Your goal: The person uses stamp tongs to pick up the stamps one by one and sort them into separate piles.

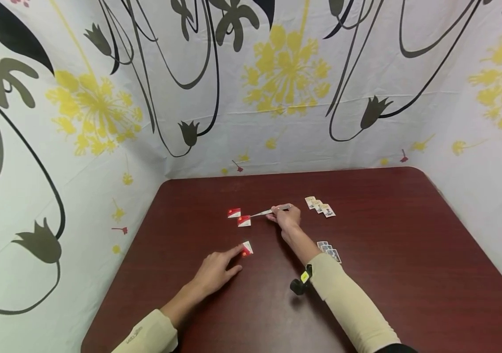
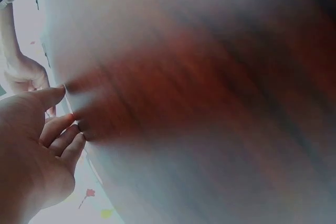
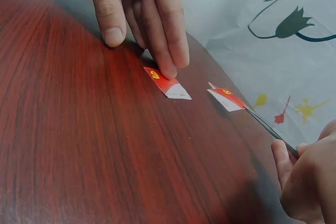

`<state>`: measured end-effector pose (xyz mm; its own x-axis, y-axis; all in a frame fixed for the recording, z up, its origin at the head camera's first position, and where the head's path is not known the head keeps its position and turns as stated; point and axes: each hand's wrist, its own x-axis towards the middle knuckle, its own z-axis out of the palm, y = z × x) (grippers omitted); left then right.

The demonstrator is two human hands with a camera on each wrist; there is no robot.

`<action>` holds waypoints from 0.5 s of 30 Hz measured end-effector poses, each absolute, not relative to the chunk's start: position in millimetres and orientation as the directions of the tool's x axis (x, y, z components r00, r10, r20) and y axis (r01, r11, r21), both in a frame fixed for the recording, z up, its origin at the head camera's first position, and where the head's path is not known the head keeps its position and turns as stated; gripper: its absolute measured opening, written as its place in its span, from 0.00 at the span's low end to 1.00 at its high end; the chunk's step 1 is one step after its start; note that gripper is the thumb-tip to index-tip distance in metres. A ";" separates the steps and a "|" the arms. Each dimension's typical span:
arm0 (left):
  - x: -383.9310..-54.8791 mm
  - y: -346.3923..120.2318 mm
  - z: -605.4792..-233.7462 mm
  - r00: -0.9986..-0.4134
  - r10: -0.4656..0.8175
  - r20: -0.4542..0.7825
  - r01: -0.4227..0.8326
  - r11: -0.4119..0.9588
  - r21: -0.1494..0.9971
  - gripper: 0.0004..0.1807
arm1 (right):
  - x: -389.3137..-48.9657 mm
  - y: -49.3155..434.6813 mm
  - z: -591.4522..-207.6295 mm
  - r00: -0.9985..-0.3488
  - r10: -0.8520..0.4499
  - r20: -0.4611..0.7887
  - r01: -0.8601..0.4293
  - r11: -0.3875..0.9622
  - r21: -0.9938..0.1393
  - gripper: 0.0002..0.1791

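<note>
Nearly straight, the fingers of my left hand (image 1: pixel 215 272) reach forward, and a fingertip rests on a red-and-white stamp (image 3: pixel 181 93) with a notched edge and a yellow emblem. My right hand (image 1: pixel 287 218) grips metal tweezers (image 1: pixel 262 213) that point left. Their tips meet the edge of a second red-and-white stamp (image 3: pixel 227 101), which looks slightly tilted in the right wrist view. A third such stamp (image 1: pixel 234 213) lies just beyond, to its upper left. Only the left hand's fingers on the tabletop show clearly in the left wrist view; the rest is blurred.
Overlapping cream-coloured stamps (image 1: pixel 319 206) lie at the back right of the dark red wooden table (image 1: pixel 388 220). Bluish-grey stamps (image 1: pixel 328 250) overlap nearer, partly behind the right forearm. A flower-patterned white cloth (image 1: pixel 242 137) hangs around the table's far edges.
</note>
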<state>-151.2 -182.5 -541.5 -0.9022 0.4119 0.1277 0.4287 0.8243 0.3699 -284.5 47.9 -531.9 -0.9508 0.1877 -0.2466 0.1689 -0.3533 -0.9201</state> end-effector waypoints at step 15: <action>-147.8 -188.2 -539.7 -0.902 0.418 0.112 0.428 0.825 0.368 0.33 | -295.5 28.1 -534.3 -0.931 0.243 -0.273 0.176 -0.359 -0.917 0.03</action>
<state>-147.8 -188.2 -539.7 -0.9016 0.4176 0.1124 0.4282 0.8254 0.3679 -295.5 28.1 -534.3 -0.9309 0.2426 -0.2731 0.1755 -0.3586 -0.9168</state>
